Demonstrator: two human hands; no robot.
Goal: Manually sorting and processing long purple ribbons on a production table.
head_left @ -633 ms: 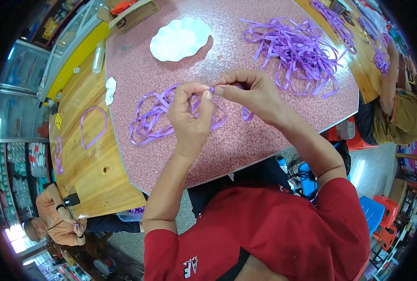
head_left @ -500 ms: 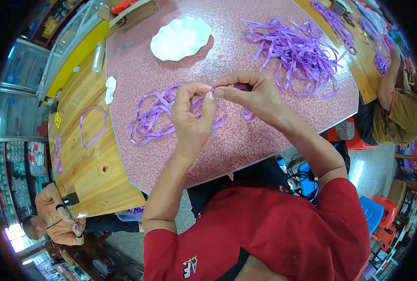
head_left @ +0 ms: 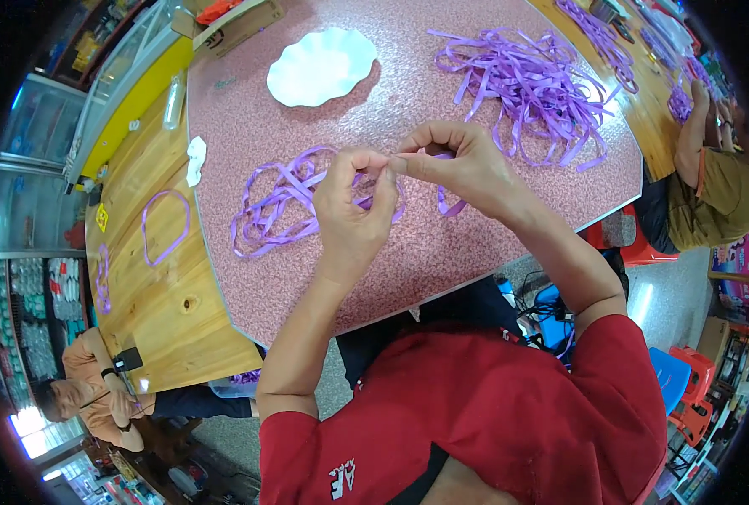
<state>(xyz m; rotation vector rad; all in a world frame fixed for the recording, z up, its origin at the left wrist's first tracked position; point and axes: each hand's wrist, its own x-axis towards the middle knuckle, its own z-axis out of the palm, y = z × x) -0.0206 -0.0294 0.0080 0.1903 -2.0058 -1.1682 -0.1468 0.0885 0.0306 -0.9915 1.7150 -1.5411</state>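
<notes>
My left hand and my right hand meet over the pink speckled table, thumbs and forefingers pinched together fingertip to fingertip. A purple ribbon runs from the pinch and hangs in a bend below my right hand. Its end between the fingertips is mostly hidden by them. Behind and left of my left hand lies a loose heap of purple ribbon loops. Beyond my right hand, a bigger tangled pile of purple ribbons spreads over the far right of the table.
A white wavy-edged dish stands at the back, near a cardboard box. A crumpled white tissue lies at the left edge. On the wooden table rests one ribbon loop. Co-workers sit at left and right.
Both pinched hands have shifted slightly right, and the fingertips have closed over the bit of purple that showed between them. The ribbon piles lie as before.
</notes>
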